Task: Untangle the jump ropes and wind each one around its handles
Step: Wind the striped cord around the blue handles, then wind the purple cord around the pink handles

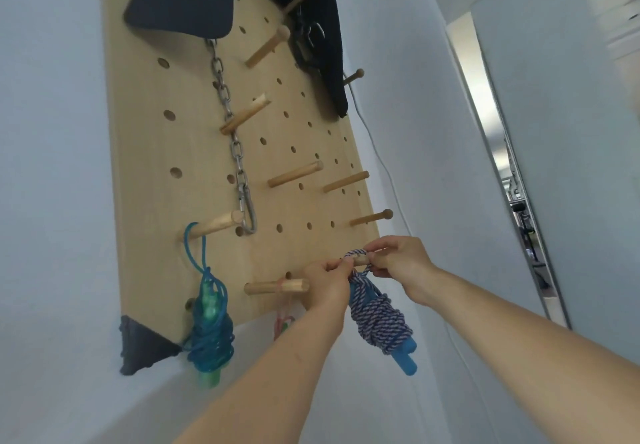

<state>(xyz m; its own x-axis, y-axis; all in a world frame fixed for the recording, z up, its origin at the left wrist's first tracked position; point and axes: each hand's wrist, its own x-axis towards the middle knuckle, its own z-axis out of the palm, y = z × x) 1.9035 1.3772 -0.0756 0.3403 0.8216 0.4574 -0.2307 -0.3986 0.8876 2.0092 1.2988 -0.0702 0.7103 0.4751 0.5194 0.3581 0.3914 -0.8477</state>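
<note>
Left hand (pixel 327 282) and right hand (pixel 398 260) each pinch the loop of the blue-and-white jump rope (pixel 379 322) over a wooden peg (pixel 360 260) at the lower right corner of the pegboard (pixel 145 166), its wound bundle hanging past the board's bottom edge against bare wall, well apart from the teal jump rope (pixel 209 332) at left.
</note>
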